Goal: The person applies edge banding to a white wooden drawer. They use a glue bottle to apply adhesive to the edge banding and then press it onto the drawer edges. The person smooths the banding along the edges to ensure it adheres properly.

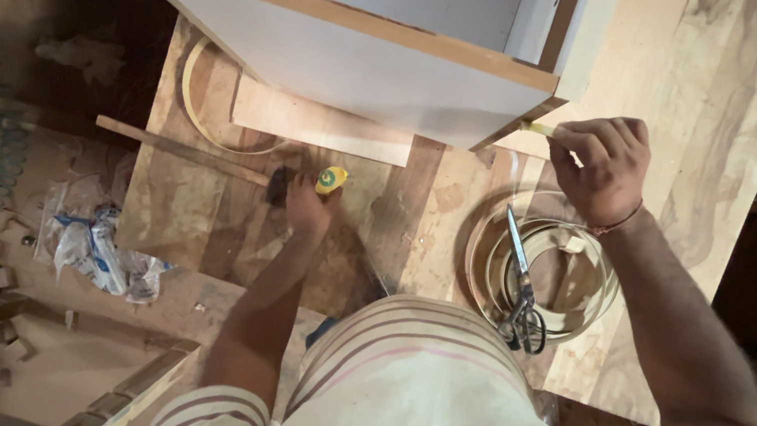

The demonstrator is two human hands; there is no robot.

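At the white cabinet's [362, 63] near right corner, the right hand [603, 168] pinches a thin strip end [539, 127]; the left hand [307, 204], nearer the body, grips a yellow-capped tool [331, 179].

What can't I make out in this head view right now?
- Dark-headed tool under the left hand: fingers cover it; its kind is unclear.
- Thin yellowish strip end pinched by the right hand: too small.
- White laminated cabinet box: its back is cut off by the top edge.
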